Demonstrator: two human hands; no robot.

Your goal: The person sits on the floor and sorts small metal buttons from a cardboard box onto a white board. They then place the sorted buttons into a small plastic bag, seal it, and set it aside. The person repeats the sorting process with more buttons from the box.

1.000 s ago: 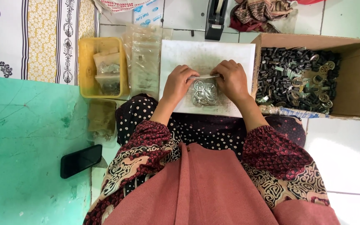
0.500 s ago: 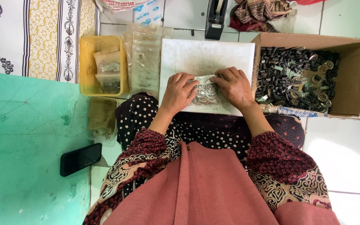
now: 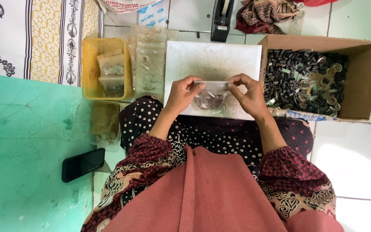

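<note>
Head view: small clear bag (image 3: pixel 210 96) with metal bits inside sits between both hands, held just above the near edge of the white board (image 3: pixel 213 58). Bag's long axis runs left-right, top edge stretched flat. Left hand (image 3: pixel 180 95) pinches the top-left corner, right hand (image 3: pixel 247 96) pinches the top-right; both closed on it, equally near. Cardboard box (image 3: pixel 363 77) of dark parts lies just beside the right hand. Yellow tray (image 3: pixel 86 68) and stack of empty bags (image 3: pixel 150 64) lie off the left hand. Phone (image 3: pixel 83 164) is well apart on the green mat.
</note>
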